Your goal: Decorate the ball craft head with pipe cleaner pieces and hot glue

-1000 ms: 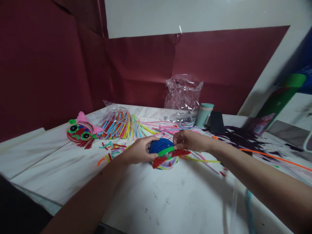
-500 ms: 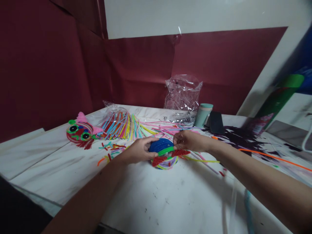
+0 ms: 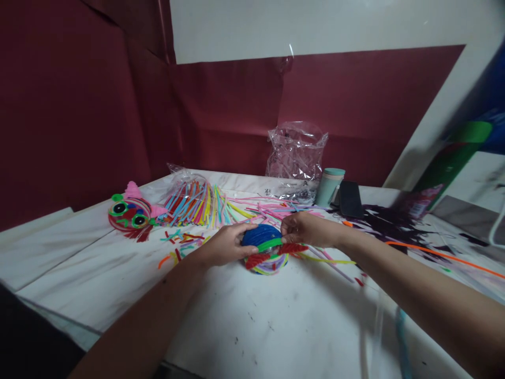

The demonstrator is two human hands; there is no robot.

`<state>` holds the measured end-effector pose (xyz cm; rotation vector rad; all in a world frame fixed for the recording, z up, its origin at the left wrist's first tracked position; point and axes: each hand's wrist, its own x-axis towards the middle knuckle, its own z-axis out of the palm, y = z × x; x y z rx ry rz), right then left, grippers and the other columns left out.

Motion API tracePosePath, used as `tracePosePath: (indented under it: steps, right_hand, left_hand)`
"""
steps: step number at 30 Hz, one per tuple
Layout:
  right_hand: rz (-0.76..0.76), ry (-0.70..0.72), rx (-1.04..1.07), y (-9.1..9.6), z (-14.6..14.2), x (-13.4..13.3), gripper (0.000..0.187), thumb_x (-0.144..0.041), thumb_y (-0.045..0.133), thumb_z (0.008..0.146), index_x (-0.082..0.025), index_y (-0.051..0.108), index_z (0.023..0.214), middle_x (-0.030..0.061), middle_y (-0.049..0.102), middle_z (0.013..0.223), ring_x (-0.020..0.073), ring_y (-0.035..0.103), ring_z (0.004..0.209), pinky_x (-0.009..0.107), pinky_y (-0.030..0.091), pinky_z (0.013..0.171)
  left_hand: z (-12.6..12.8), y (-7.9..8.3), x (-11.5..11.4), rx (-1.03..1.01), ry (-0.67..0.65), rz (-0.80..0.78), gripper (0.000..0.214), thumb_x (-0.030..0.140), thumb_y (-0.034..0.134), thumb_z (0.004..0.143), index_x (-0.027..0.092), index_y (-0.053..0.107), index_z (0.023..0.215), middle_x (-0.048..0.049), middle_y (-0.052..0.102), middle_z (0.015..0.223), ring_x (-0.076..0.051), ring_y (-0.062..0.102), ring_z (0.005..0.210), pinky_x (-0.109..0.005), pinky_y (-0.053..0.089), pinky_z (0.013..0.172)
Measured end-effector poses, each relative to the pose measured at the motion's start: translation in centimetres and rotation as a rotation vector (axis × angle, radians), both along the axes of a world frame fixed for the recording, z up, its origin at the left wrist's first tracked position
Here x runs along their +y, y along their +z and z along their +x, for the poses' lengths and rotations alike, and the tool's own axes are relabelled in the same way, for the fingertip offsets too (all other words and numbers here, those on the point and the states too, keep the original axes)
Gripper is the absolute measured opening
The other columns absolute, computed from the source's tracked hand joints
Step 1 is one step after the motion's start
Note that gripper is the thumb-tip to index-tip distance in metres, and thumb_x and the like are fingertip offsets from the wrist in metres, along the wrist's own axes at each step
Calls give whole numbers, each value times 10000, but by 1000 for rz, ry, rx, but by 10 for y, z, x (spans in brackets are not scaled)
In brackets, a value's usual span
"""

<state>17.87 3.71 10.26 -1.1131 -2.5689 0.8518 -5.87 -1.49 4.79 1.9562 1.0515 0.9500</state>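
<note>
A round craft ball (image 3: 262, 235) covered in blue, green and multicoloured pipe cleaners rests on the table in front of me, with red fuzzy pieces sticking out at its sides. My left hand (image 3: 226, 245) grips its left side, thumb near the green band and fingers over the blue top. At the right edge my right hand (image 3: 302, 230) is closed in a pinch against the green band, by the red piece. What exactly lies between those fingertips is hidden. A yellow pipe cleaner (image 3: 327, 260) lies just right of the ball.
A finished-looking pipe cleaner figure (image 3: 132, 215) with big eyes sits at the left. Bundled pipe cleaners (image 3: 189, 205), cut scraps (image 3: 183, 239), a clear plastic bag (image 3: 298, 152), a green cup (image 3: 330, 188) and a black phone (image 3: 351, 199) are beyond my hands. Dark strips (image 3: 389, 223) lie right.
Almost nothing differs. Both hands keep their places on the ball, and the whole view has shifted very slightly.
</note>
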Motion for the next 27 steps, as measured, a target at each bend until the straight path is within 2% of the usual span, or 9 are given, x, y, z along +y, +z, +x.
tracePosePath:
  steps: [5, 9, 16, 27]
  right_hand:
    - [-5, -5, 4, 0, -1, 0, 292, -448, 634, 629, -167, 573, 679, -16, 548, 589, 119, 448, 556, 249, 353, 536]
    - [-12, -3, 7, 1, 0, 0, 294, -450, 637, 624, -166, 581, 677, -10, 555, 598, 124, 450, 563, 254, 358, 545]
    - [-16, -11, -11, -2, 1, 4, 289, -447, 629, 624, -168, 571, 668, -27, 521, 577, 113, 418, 558, 248, 340, 540]
    - [-33, 0, 13, -1, 1, 5, 267, -423, 642, 626, -169, 565, 656, -25, 531, 580, 115, 429, 565, 252, 355, 549]
  left_hand:
    - [-2, 2, 0, 75, 27, 69, 598, 294, 689, 714, 198, 528, 1282, -74, 609, 1252, -245, 592, 1114, -337, 470, 951]
    - [-1, 2, 2, 25, 10, 18, 608, 290, 698, 705, 175, 529, 1278, -95, 615, 1241, -247, 614, 1076, -356, 479, 939]
    - [-1, -3, 8, -137, -47, -100, 633, 299, 741, 672, 154, 532, 1252, -139, 558, 1311, -264, 566, 1158, -382, 440, 992]
    - [0, 3, 6, -124, -47, -130, 626, 291, 735, 674, 166, 527, 1251, -123, 555, 1320, -265, 557, 1171, -416, 424, 1014]
